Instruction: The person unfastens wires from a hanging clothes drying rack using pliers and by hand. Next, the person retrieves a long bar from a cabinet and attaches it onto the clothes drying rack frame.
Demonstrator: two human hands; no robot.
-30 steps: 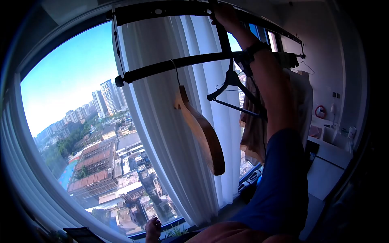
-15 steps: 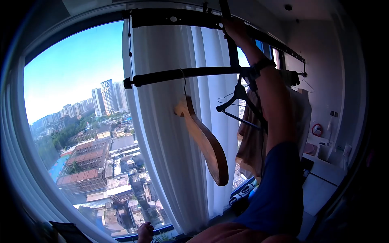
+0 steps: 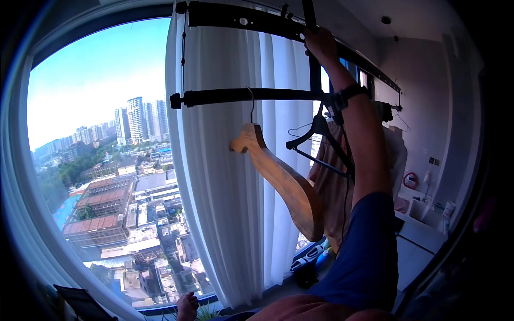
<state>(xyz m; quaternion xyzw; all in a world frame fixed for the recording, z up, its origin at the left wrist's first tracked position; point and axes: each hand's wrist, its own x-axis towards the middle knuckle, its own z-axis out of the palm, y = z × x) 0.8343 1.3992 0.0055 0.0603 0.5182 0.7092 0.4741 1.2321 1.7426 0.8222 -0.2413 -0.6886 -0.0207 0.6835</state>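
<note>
My right hand (image 3: 322, 45), its arm raised, has its fingers wrapped round the black upper bar of the drying rack (image 3: 230, 16) where an upright strut meets it. Below hangs the lower black rail (image 3: 225, 97). A wooden hanger (image 3: 284, 179) is hooked on this rail and hangs with nothing on it. Right of it hangs a black hanger (image 3: 319, 125), close to my wrist. My left hand (image 3: 187, 307) is low at the bottom edge, dark and small; its fingers look curled, and whether anything is in them cannot be made out.
White curtains (image 3: 219, 176) hang behind the rack beside a large window. Brown clothing (image 3: 334, 187) and other garments hang farther right. At the right stands a white counter with a sink (image 3: 423, 213). A plant (image 3: 206, 311) is at the bottom.
The wooden hanger has turned, showing more of its broad face. The view has shifted slightly. My right hand stays on the upper bar.
</note>
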